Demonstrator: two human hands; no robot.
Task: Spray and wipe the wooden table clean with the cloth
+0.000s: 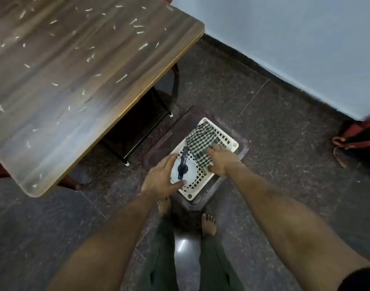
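Down on the floor beside the worktop (75, 80), a white slotted tray (228, 139) carries the spray bottle (183, 170) and the checked cloth (201, 141). Left hand (159, 177) curls its grip around the bottle; right hand (221, 161) lies flat-fingered on the cloth's near end. Pale scraps (121, 78) litter the worktop

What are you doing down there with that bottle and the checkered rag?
A person is reaching down to a white slotted tray on a low stand. The left hand is closing around the spray bottle, and the right hand rests on the checkered cloth. The wooden table beside them is covered in little scraps and has not been wiped yet.
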